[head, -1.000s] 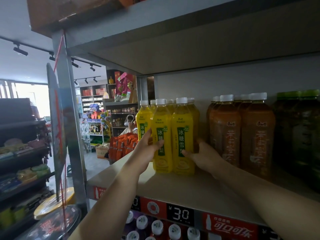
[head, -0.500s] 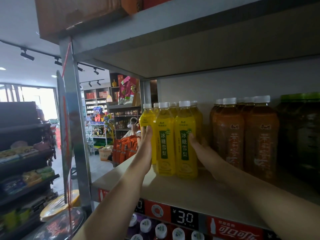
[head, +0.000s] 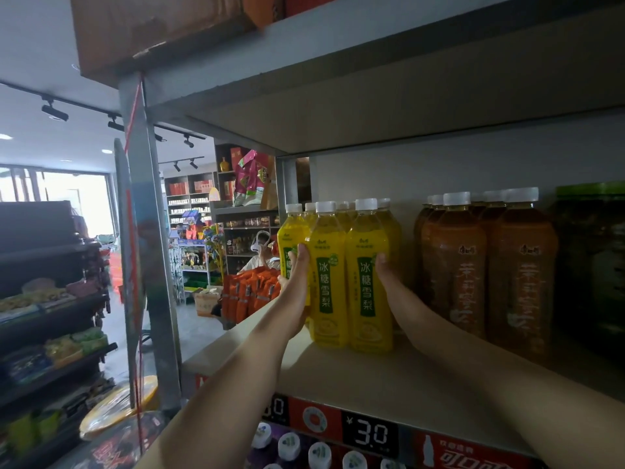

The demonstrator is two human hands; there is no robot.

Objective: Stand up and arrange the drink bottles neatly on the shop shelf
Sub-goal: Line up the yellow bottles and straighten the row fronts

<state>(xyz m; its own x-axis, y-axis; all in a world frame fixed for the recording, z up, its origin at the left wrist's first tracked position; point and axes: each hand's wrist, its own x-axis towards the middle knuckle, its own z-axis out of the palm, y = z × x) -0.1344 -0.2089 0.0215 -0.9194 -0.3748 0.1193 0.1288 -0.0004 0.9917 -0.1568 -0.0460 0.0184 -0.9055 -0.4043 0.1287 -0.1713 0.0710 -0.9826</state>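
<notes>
Several yellow pear-drink bottles (head: 367, 282) with white caps stand upright in a tight cluster on the beige shelf board (head: 372, 377). My left hand (head: 297, 289) lies flat, fingers up, against the left side of the front-left yellow bottle. On the opposite side, my right hand (head: 389, 275) presses against the front-right bottle, its fingers partly hidden behind it. To the right stand brown tea bottles (head: 521, 265) in rows, apart from the yellow cluster.
Dark green bottles (head: 595, 265) fill the far right. The upper shelf (head: 372, 96) hangs low overhead. A grey upright post (head: 152, 265) bounds the shelf's left end. White-capped bottles (head: 319, 451) sit below the price strip (head: 368, 434). A person (head: 260, 255) is across the aisle.
My left hand went from curled round the front-left bottle to a flat palm against its side. The right hand slid up the right bottle. The yellow bottles stand closer together.
</notes>
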